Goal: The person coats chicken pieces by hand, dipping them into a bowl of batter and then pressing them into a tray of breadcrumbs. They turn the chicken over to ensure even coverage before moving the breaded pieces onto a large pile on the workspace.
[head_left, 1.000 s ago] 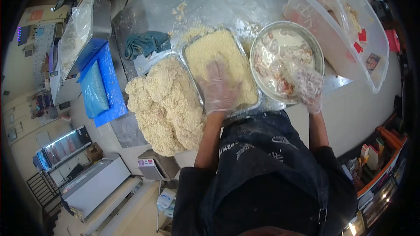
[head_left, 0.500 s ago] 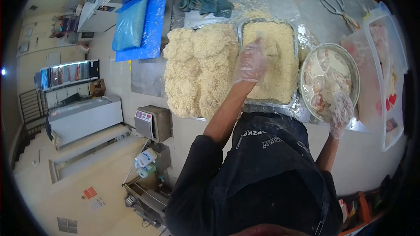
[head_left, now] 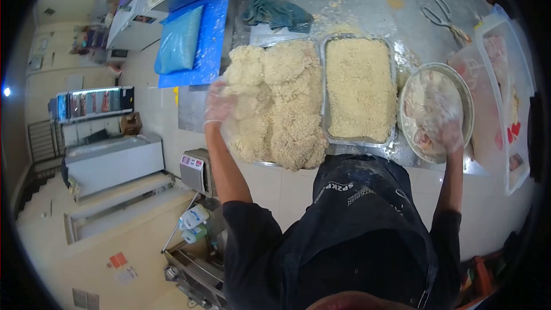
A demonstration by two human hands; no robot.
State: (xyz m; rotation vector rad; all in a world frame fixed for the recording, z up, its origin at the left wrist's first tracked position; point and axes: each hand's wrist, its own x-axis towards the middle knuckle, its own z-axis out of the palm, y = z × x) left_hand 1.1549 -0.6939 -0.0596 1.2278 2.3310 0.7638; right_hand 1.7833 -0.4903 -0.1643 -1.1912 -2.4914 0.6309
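Note:
My left hand, in a clear plastic glove, is at the left edge of a heaped tray of crumb-coated pieces. Its blurred fingers close against a pale coated piece on that side. To the right lies a metal tray of crumbs, its surface fairly level. My right hand, also gloved, reaches into a round metal bowl of raw meat pieces in milky white batter. Motion blur and batter hide its fingers, so I cannot tell what they grip.
A clear plastic tub with raw meat stands right of the bowl. Scissors and a dark green cloth lie toward the back of the metal table. On a blue board at left rests a blue bag. A scale stands below.
My left hand has moved left from the crumb tray to the far side of the coated pile. My right hand has shifted within the batter bowl. The crumbs now look more level.

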